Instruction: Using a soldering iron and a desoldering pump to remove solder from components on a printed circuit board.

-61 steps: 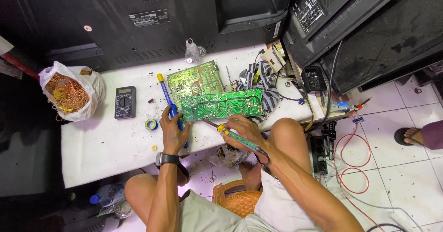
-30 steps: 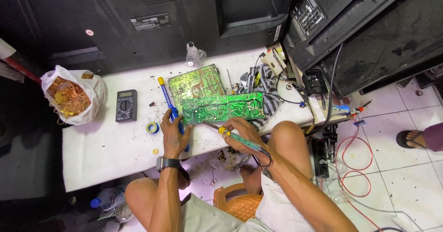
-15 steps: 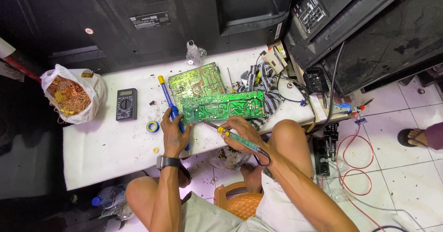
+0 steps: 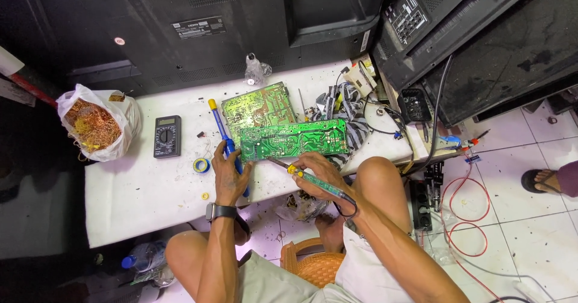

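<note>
1. Green circuit board [image 4: 295,139] lies flat on the white tabletop [image 4: 138,194], long axis running left-right along the near edge, solder side up.
2. 2nd green board [image 4: 260,105] sits just behind it, tilted, touching or overlapping at the corner.
3. Right hand [image 4: 318,173], fingers wrapped round a soldering iron [image 4: 307,176] w/ green-yellow handle; iron's long axis runs diagonal, tip pointing up-left onto the front board's near edge, cord end back toward the person's knee.
4. Left hand [image 4: 229,173], fingers closed on a blue desoldering pump [image 4: 226,143]; pump lies near-vertical in head view, yellow end pointing away from the person, body just beside the board's left end.
5. Black multimeter [image 4: 167,137] left of the pump, well apart; tape roll [image 4: 201,165] near the left hand.
6. Plastic bag of copper wire [image 4: 93,125] at the tabletop's far left corner.
</note>
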